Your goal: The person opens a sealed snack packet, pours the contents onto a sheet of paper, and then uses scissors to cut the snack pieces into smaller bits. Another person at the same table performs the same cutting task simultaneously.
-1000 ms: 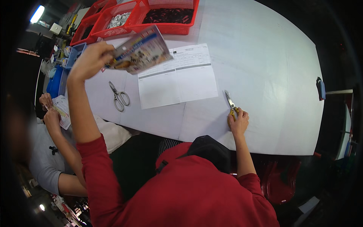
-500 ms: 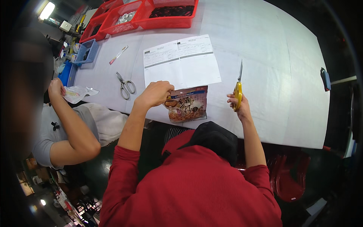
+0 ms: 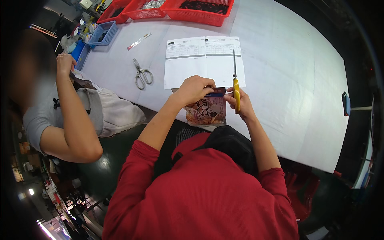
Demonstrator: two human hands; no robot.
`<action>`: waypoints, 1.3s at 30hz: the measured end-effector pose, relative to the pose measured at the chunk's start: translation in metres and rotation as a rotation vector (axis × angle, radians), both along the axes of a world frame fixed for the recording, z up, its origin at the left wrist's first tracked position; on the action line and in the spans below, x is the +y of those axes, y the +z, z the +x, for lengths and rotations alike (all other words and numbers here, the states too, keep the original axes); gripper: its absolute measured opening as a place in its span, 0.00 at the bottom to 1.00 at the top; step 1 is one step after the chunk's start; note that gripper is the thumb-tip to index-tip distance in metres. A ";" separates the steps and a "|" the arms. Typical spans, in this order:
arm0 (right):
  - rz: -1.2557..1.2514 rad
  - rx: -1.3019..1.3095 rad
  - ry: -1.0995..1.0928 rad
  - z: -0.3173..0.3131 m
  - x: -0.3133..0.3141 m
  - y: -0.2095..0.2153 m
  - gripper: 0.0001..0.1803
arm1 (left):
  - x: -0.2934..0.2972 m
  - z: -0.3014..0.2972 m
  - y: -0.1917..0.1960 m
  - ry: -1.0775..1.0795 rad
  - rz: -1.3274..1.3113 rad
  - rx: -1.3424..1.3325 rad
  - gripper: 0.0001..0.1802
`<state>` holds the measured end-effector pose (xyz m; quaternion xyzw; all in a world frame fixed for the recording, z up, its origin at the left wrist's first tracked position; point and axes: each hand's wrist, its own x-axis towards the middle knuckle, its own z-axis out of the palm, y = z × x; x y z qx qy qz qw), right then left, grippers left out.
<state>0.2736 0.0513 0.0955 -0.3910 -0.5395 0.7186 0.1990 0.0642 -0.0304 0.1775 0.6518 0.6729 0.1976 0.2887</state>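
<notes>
A printed, brownish-pink food pouch (image 3: 206,112) lies at the table's near edge. My left hand (image 3: 195,90) reaches across its upper part, with fingertips closed on the top edge and partly covering it. My right hand (image 3: 243,106) is closed round the yellow handles of a pair of scissors (image 3: 236,90). Their blades point away from me, over the printed paper sheets (image 3: 186,72); the blades look closed together. The right thumb and fingertips come close to the pouch's top right corner; whether they touch it I cannot tell.
Grey scissors (image 3: 142,75) and a thin packaged strip (image 3: 139,41) lie left of the sheets. Red baskets (image 3: 196,17) with small parts stand at the back, with a blue basket (image 3: 103,33) at the far left. On my left, a co-worker's arm (image 3: 74,116) rests near the table edge.
My right hand has brought the scissors left, to the pouch's top right corner. My left hand has shifted right along the pouch's top. The co-worker's hand has risen, and the view has shifted.
</notes>
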 end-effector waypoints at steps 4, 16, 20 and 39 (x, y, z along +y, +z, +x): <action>0.555 -0.440 -0.007 0.031 0.004 0.059 0.27 | -0.019 -0.010 0.010 -0.044 0.013 -0.215 0.09; 0.691 -0.654 0.095 0.094 0.044 0.164 0.23 | 0.017 -0.042 0.079 -0.177 0.125 -0.015 0.09; 0.461 -0.404 0.048 0.085 0.053 0.133 0.30 | 0.057 -0.051 0.081 -0.249 -0.135 0.010 0.08; 0.675 -0.839 0.347 0.012 0.078 0.064 0.42 | 0.138 -0.088 -0.029 -0.181 -0.068 -0.214 0.11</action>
